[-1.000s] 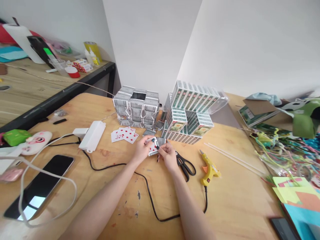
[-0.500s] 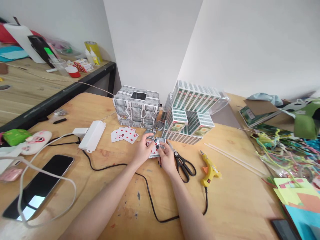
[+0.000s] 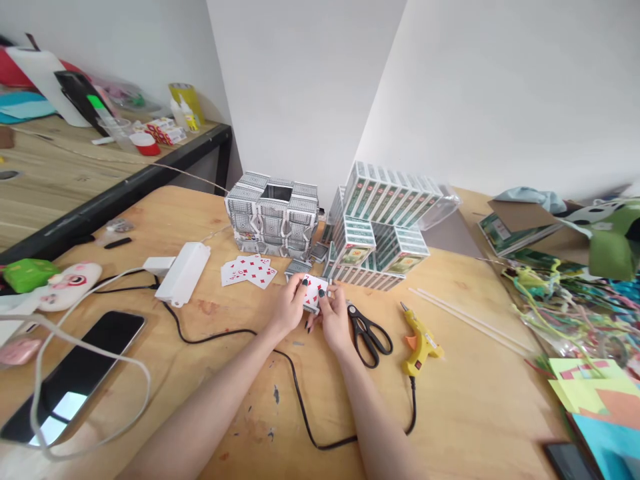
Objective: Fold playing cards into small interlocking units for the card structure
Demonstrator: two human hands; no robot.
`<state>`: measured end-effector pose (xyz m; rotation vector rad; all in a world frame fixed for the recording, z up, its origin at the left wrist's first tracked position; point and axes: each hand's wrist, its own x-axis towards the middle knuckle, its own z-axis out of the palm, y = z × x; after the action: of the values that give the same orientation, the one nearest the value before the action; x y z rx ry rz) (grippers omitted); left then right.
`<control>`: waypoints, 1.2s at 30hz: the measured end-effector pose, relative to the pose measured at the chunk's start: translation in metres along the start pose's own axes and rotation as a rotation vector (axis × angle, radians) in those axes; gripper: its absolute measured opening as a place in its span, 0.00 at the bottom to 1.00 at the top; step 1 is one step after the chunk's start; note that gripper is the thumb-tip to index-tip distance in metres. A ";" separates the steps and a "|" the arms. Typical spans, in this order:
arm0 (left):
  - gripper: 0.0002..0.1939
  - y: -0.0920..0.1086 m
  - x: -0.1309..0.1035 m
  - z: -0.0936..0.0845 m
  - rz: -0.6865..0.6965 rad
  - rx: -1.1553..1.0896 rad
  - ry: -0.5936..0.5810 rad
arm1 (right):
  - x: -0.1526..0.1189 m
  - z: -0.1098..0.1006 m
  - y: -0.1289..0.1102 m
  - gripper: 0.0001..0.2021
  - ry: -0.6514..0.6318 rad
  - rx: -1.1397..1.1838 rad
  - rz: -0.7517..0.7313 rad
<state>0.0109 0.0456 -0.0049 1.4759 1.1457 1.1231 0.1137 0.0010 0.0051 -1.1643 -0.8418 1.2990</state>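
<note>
Between my two hands is a playing card (image 3: 313,291) with red diamonds, its face up. My left hand (image 3: 291,305) grips its left side, the thumb on the face. My right hand (image 3: 334,316) holds its right side, also with the thumb on top. Several face-up red cards (image 3: 249,271) lie fanned to the left. Behind them stands a block-like structure made of grey-backed cards (image 3: 275,217). Stacked green and white card boxes (image 3: 380,227) rise behind my right hand. Black-handled scissors (image 3: 369,333) lie right of my right hand, and a yellow glue gun (image 3: 421,341) lies beyond them.
A white power strip (image 3: 184,272) and a phone (image 3: 75,373) lie on the left. The glue gun's black cable (image 3: 300,393) loops across the table before my forearms. Two clear glue sticks (image 3: 470,319), tangled yarn (image 3: 575,300) and coloured paper (image 3: 600,400) are on the right.
The card between my hands now lies flatter, with more of its face showing. My left thumb has moved to its left edge, and my right fingers have shifted around the right side.
</note>
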 end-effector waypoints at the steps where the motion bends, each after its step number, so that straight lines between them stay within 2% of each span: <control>1: 0.09 0.000 0.000 0.000 -0.008 -0.006 0.007 | -0.001 0.001 0.000 0.12 -0.010 0.005 0.014; 11: 0.08 0.008 -0.005 -0.001 -0.091 -0.100 0.014 | -0.003 0.005 -0.001 0.08 0.000 0.032 0.079; 26: 0.05 0.008 -0.007 0.000 -0.083 -0.161 0.044 | -0.002 0.003 -0.004 0.06 0.002 0.041 0.076; 32: 0.04 0.016 -0.010 -0.001 -0.099 -0.247 0.060 | -0.003 0.002 -0.003 0.08 -0.048 0.114 0.113; 36: 0.05 0.016 -0.012 -0.005 -0.039 -0.293 0.042 | -0.003 -0.001 -0.004 0.11 -0.160 0.227 0.167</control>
<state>0.0064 0.0318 0.0099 1.2039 0.9857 1.2416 0.1156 -0.0013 0.0094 -0.9760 -0.7012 1.5980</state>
